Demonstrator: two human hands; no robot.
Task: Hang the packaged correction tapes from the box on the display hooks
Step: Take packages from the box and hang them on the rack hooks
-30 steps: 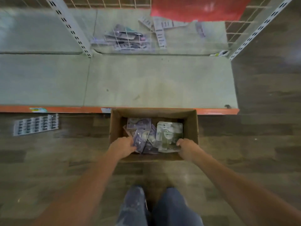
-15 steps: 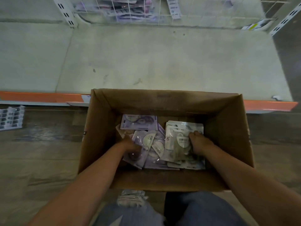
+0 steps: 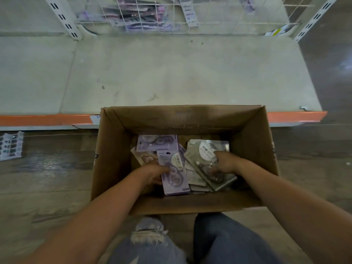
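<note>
So both hands (image 3: pixel 152 173) (image 3: pixel 225 163) hold packs (image 3: pixel 174 173) in the box (image 3: pixel 114 149); many wait, some hang at the top (image 3: pixel 137 16).

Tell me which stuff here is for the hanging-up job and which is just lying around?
For the job:
cardboard box
purple correction tape pack, held by the left hand
grey correction tape packs, held by the right hand
wire display grid

Just lying around:
white plastic rack on the floor
yellow-and-white tag on the shelf
</note>
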